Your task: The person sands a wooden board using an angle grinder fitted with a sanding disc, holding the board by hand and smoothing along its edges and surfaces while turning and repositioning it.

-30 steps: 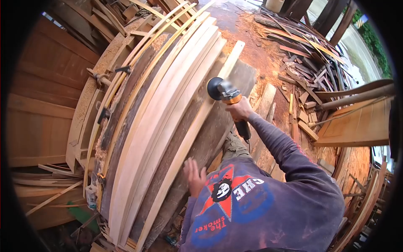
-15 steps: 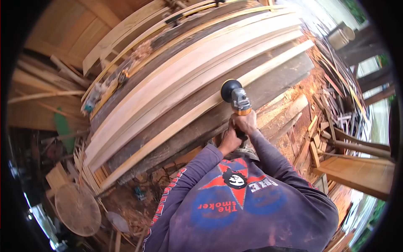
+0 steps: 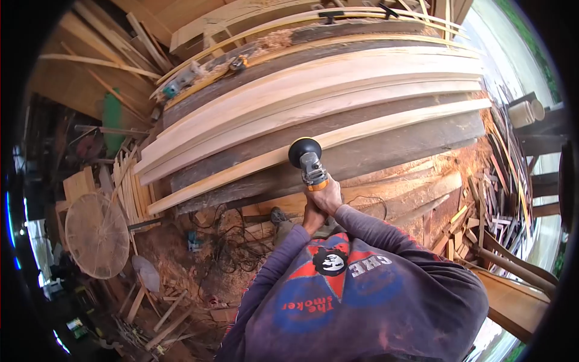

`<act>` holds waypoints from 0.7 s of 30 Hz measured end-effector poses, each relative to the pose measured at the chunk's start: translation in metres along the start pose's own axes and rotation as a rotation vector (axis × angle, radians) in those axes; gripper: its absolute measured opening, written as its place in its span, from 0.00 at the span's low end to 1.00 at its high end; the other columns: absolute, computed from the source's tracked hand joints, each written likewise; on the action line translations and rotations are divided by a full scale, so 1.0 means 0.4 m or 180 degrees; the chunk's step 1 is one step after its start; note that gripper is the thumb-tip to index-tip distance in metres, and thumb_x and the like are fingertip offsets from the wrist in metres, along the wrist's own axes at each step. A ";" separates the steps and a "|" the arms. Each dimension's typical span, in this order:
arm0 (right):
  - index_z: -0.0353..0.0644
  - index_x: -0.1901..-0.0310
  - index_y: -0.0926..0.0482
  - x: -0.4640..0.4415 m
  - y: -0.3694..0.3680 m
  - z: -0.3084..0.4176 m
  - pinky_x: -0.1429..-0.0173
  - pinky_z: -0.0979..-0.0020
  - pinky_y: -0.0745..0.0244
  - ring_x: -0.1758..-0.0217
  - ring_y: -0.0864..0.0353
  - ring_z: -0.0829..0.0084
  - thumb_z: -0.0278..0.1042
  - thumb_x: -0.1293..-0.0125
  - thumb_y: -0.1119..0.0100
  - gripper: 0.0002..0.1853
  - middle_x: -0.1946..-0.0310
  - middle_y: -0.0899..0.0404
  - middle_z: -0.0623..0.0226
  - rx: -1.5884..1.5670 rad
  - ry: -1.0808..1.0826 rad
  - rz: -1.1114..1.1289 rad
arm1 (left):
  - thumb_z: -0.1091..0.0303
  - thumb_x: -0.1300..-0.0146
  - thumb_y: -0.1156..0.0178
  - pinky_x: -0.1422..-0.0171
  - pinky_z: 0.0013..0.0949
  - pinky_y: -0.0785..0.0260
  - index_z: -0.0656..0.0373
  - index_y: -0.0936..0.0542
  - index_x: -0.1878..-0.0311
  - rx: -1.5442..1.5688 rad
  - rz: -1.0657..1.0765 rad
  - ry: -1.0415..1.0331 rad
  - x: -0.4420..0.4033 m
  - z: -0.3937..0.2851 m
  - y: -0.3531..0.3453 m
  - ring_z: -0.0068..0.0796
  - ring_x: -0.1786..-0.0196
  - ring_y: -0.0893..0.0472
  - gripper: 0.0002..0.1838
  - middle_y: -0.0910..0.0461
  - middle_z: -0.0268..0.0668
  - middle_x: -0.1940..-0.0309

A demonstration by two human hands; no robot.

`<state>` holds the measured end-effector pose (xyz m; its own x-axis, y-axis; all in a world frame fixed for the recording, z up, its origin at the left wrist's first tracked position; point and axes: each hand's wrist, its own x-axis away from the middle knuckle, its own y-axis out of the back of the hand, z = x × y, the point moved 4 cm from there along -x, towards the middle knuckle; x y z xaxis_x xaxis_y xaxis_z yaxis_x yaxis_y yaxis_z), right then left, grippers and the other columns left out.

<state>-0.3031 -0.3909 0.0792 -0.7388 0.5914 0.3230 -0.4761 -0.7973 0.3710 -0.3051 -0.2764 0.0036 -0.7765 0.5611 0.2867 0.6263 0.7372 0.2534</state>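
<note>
Both my hands are closed around an angle grinder fitted with a round black sanding pad. My right hand grips the body just behind its orange collar. Lower and to the left, my left hand wraps the rear part of the tool, its fingers partly hidden. The pad lies over a narrow pale wood strip, which runs across the dark workbench. Whether the pad presses on the strip or hovers just above it, I cannot tell.
Wide pale planks lie behind the strip. Farther back sit a teal power tool and wood shavings. A round mesh fan guard stands at left. Tangled cables cover the floor; scrap wood is piled at right.
The grinder and both hands have moved left along the strip. My view has turned, so the planks look more level and more floor shows at lower left.
</note>
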 end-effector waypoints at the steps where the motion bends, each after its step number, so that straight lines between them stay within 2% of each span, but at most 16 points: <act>1: 0.37 0.46 0.19 0.009 -0.050 -0.009 0.41 0.52 0.17 0.46 0.11 0.45 0.47 0.48 0.21 0.31 0.54 0.10 0.46 -0.0076 0.0060 0.0031 | 0.55 0.35 0.28 0.33 0.46 0.24 0.60 0.34 0.26 0.0386 -0.0034 -0.0197 -0.011 0.122 -0.003 0.49 0.32 0.18 0.39 0.19 0.54 0.36; 5: 0.36 0.46 0.20 0.061 -0.237 0.034 0.42 0.51 0.17 0.47 0.11 0.44 0.50 0.47 0.20 0.33 0.55 0.11 0.44 0.0243 0.0156 0.0252 | 0.56 0.34 0.28 0.30 0.45 0.26 0.60 0.35 0.26 -0.0247 -0.0130 -0.0263 0.047 0.191 0.168 0.48 0.30 0.20 0.39 0.20 0.54 0.34; 6: 0.36 0.46 0.20 0.080 -0.291 0.050 0.42 0.51 0.17 0.47 0.11 0.43 0.51 0.47 0.19 0.34 0.55 0.11 0.44 0.0264 0.0141 0.0264 | 0.56 0.34 0.28 0.29 0.44 0.27 0.60 0.35 0.26 -0.0056 -0.0179 -0.0103 0.068 0.207 0.218 0.47 0.29 0.21 0.39 0.21 0.53 0.33; 9: 0.36 0.47 0.21 0.126 -0.478 0.115 0.45 0.51 0.16 0.49 0.11 0.43 0.52 0.47 0.19 0.34 0.57 0.11 0.44 0.0703 0.0525 0.0339 | 0.56 0.35 0.28 0.27 0.43 0.29 0.61 0.36 0.25 0.0529 -0.0373 -0.0271 0.113 0.286 0.391 0.45 0.29 0.22 0.41 0.22 0.51 0.32; 11: 0.35 0.47 0.22 0.154 -0.614 0.163 0.45 0.51 0.16 0.49 0.11 0.42 0.52 0.47 0.19 0.35 0.57 0.11 0.43 0.0797 0.0554 0.0434 | 0.55 0.30 0.31 0.26 0.42 0.31 0.64 0.31 0.27 0.0702 -0.0449 -0.0367 0.127 0.342 0.506 0.37 0.29 0.24 0.35 0.23 0.46 0.32; 15: 0.35 0.48 0.24 0.199 -0.867 0.249 0.45 0.49 0.17 0.51 0.12 0.39 0.54 0.47 0.19 0.35 0.59 0.12 0.41 0.1006 0.0689 0.0882 | 0.58 0.29 0.32 0.27 0.41 0.30 0.64 0.27 0.30 0.1084 -0.0602 -0.0331 0.192 0.347 0.754 0.37 0.30 0.23 0.31 0.21 0.46 0.34; 17: 0.35 0.49 0.24 0.214 -0.975 0.288 0.45 0.47 0.18 0.50 0.13 0.37 0.53 0.46 0.20 0.34 0.58 0.12 0.39 0.1041 0.0846 0.1046 | 0.57 0.30 0.31 0.28 0.40 0.30 0.62 0.28 0.27 0.1026 -0.1051 0.0205 0.217 0.386 0.851 0.35 0.31 0.23 0.33 0.22 0.43 0.33; 20: 0.35 0.49 0.24 0.233 -1.110 0.315 0.46 0.43 0.19 0.50 0.14 0.35 0.52 0.45 0.22 0.32 0.58 0.13 0.37 0.1025 0.1055 0.1188 | 0.57 0.30 0.31 0.28 0.39 0.30 0.62 0.26 0.29 0.1549 -0.1091 0.0054 0.233 0.443 0.964 0.33 0.32 0.23 0.31 0.21 0.42 0.34; 21: 0.35 0.49 0.25 0.239 -1.158 0.326 0.46 0.43 0.20 0.50 0.15 0.34 0.52 0.45 0.22 0.33 0.58 0.13 0.37 0.1068 0.1134 0.1267 | 0.58 0.28 0.33 0.28 0.39 0.30 0.63 0.25 0.30 0.1316 -0.1024 0.0204 0.253 0.460 1.007 0.32 0.32 0.23 0.29 0.21 0.42 0.35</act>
<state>-0.0909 0.0508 0.0516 -0.9696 0.1347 0.2043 0.0009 -0.8328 0.5536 -0.1444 0.1466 -0.0354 -0.9111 0.2675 0.3135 0.2674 0.9626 -0.0441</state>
